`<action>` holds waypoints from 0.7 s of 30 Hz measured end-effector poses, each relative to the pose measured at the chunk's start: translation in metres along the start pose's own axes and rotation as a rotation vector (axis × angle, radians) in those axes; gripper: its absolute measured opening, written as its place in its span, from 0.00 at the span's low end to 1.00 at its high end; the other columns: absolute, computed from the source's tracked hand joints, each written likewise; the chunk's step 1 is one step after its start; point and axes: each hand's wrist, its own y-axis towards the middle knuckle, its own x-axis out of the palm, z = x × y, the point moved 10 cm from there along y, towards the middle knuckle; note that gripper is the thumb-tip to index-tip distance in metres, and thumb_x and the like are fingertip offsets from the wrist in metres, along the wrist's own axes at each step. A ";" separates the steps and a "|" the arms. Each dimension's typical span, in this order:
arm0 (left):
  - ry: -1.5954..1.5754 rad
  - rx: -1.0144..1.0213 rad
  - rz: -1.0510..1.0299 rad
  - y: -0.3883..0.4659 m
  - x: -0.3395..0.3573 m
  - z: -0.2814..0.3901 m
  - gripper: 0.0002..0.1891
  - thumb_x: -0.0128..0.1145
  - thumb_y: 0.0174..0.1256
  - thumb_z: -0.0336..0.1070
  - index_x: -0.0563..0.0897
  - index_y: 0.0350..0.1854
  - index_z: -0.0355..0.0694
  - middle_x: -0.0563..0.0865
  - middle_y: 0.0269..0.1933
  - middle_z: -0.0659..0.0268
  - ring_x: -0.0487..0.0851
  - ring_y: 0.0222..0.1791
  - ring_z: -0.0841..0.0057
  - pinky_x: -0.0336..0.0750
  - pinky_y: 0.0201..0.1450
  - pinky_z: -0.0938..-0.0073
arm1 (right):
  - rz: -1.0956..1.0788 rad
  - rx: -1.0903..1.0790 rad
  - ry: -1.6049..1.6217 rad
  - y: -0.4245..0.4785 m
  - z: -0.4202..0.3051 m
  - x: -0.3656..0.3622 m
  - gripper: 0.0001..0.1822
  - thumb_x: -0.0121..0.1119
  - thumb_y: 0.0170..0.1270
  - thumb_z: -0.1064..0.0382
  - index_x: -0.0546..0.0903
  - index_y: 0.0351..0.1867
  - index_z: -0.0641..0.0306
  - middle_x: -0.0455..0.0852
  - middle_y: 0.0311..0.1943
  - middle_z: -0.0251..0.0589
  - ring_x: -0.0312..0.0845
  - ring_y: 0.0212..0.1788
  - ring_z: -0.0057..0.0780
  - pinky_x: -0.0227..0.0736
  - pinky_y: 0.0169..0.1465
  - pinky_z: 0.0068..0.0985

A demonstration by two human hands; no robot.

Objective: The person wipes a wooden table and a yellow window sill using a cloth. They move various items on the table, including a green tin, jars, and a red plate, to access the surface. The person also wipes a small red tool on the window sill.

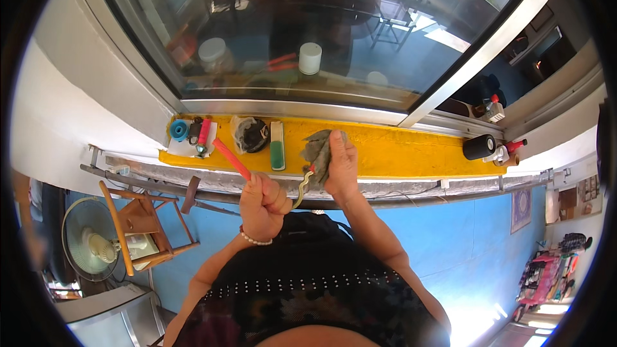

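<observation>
My left hand (264, 204) is closed around a red stick-like handle (232, 158), which points up and left out of the fist. From the other side of the same fist runs a thin, wavy yellowish strip (303, 188) with a red tip; whether it is one piece with the handle is hidden inside the fist. My right hand (343, 166) grips a crumpled grey rag (318, 150), thumb on top. The strip's red tip meets the rag's lower left edge. Both hands are at the front edge of a yellow window ledge (400, 152).
On the ledge stand a blue plastic ring-shaped item (179, 130), a pink cylinder (204, 131), a black bundle in clear plastic (250, 135), a green-and-white block (277, 147) and a black cylinder (478, 147). A metal rail (371, 203) runs below. Left are a wooden chair (144, 224) and a fan (91, 241).
</observation>
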 end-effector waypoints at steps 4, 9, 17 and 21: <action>-0.172 -0.120 0.135 0.011 -0.021 -0.006 0.19 0.41 0.79 0.50 0.67 0.27 0.46 0.57 0.19 0.77 0.52 0.16 0.85 0.50 0.20 0.80 | -0.065 -0.207 -0.280 -0.037 0.006 0.031 0.16 0.50 0.75 0.53 0.80 0.38 0.63 0.81 0.30 0.29 0.73 0.31 0.15 0.71 0.34 0.20; -0.319 -0.208 0.157 0.009 -0.021 -0.013 0.18 0.41 0.79 0.50 0.68 0.28 0.46 0.56 0.19 0.77 0.52 0.17 0.85 0.50 0.20 0.81 | 0.039 0.055 0.046 -0.001 0.003 0.010 0.17 0.51 0.74 0.51 0.80 0.39 0.64 0.83 0.31 0.33 0.77 0.31 0.20 0.73 0.36 0.21; -0.451 -0.278 0.179 0.014 -0.024 -0.022 0.18 0.41 0.79 0.49 0.68 0.28 0.46 0.56 0.19 0.77 0.51 0.17 0.85 0.50 0.20 0.81 | -0.064 -0.169 -0.345 -0.023 0.026 0.010 0.19 0.43 0.77 0.52 0.78 0.46 0.68 0.83 0.38 0.36 0.77 0.42 0.28 0.73 0.49 0.29; -0.449 -0.320 0.180 0.005 -0.027 -0.027 0.18 0.41 0.79 0.49 0.68 0.28 0.46 0.56 0.19 0.77 0.52 0.17 0.85 0.50 0.20 0.81 | -0.046 0.045 0.012 -0.003 -0.010 0.014 0.20 0.43 0.77 0.50 0.78 0.44 0.66 0.82 0.32 0.33 0.76 0.37 0.25 0.73 0.46 0.26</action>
